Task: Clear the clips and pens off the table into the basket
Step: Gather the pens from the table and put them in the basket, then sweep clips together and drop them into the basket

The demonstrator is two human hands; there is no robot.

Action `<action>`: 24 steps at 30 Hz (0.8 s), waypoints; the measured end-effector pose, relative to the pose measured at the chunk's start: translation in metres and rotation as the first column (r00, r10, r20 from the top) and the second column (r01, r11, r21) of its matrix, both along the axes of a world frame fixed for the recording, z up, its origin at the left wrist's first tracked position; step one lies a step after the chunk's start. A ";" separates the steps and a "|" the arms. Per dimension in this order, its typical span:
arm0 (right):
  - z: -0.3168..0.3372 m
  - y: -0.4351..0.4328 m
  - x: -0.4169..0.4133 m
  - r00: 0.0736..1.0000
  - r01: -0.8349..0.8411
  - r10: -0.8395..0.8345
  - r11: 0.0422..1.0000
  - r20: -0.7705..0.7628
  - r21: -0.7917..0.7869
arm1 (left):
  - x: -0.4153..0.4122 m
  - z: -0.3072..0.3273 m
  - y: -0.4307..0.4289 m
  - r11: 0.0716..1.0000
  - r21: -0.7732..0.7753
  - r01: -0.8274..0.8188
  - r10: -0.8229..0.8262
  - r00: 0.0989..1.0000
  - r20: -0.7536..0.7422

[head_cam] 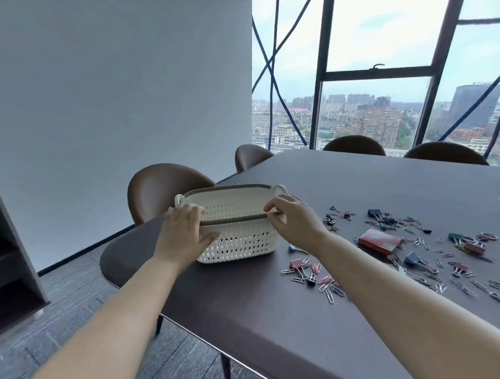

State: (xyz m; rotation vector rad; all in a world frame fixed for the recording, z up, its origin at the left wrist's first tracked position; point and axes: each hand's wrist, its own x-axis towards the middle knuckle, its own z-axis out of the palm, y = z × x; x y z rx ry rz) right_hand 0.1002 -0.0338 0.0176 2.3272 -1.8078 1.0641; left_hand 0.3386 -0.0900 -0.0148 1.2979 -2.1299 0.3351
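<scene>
1. A white perforated basket [239,241] with a brown rim is set on the dark table [277,317], near the table's rounded left corner and close to its left edge.
2. The near rim of the basket is gripped at its left end by the left hand [185,235], with the thumb laid against the outer wall and the fingers curled over the rim.
3. The right end of the same rim is pinched by the right hand [296,224], fingers closed on the brown band just beside the right handle loop.
4. Whether anything lies inside the basket cannot be told; only its far inner wall is shown.
5. Binder clips and paper clips [318,275] are scattered on the table to the right of the basket, the nearest cluster just beside its right end and under the right forearm.
6. A red box [380,241] is seen among the clips further right, and more clips are spread toward the right edge of the view.
7. The tabletop in front of the basket, between the two forearms and down to the near edge, is left bare.
8. A brown chair [162,187] is pushed in behind the basket at the table's left edge.
</scene>
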 end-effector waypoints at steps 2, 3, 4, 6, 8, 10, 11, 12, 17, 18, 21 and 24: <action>-0.014 0.013 -0.024 0.999 0.052 -0.053 0.998 0.014 0.047 | -0.014 -0.009 0.008 0.976 -0.218 0.026 -0.030 0.999 -0.013; -0.021 0.021 -0.037 0.996 0.088 -0.088 0.992 -0.002 0.091 | -0.026 -0.014 0.016 0.950 -0.301 0.085 -0.097 0.995 -0.026; -0.029 0.028 -0.049 0.992 0.128 -0.128 0.983 -0.012 0.135 | -0.042 -0.020 0.023 0.926 -0.332 0.180 -0.196 0.980 -0.017; -0.044 0.043 -0.070 0.982 0.187 -0.189 0.966 -0.003 0.178 | -0.078 -0.029 0.039 0.895 -0.231 0.381 -0.380 0.923 0.052; -0.055 0.060 -0.088 0.974 0.226 -0.225 0.953 -0.027 0.202 | -0.112 -0.039 0.052 0.893 0.110 0.437 -0.449 0.884 0.128; -0.062 0.078 -0.105 0.965 0.262 -0.254 0.937 -0.066 0.232 | -0.140 -0.049 0.056 0.831 0.469 0.299 -0.416 0.894 0.166; -0.064 0.088 -0.114 0.959 0.284 -0.273 0.927 -0.078 0.243 | -0.152 -0.052 0.056 0.790 0.571 0.224 -0.386 0.905 0.178; -0.065 0.098 -0.123 0.952 0.306 -0.294 0.919 -0.082 0.249 | -0.162 -0.055 0.055 0.765 0.623 0.164 -0.353 0.915 0.193; -0.066 0.145 -0.168 0.909 0.415 -0.406 0.873 -0.090 0.256 | -0.208 -0.052 0.068 0.727 0.680 0.100 -0.371 0.890 0.265; -0.066 0.153 -0.174 0.901 0.433 -0.425 0.861 -0.089 0.268 | -0.219 -0.052 0.076 0.716 0.686 0.129 -0.408 0.874 0.263; -0.068 0.176 -0.189 0.877 0.475 -0.471 0.823 -0.093 0.312 | -0.246 -0.054 0.100 0.705 0.678 0.210 -0.497 0.827 0.261; -0.069 0.198 -0.199 0.851 0.521 -0.506 0.780 -0.139 0.348 | -0.258 -0.051 0.120 0.647 0.691 0.324 -0.573 0.804 0.160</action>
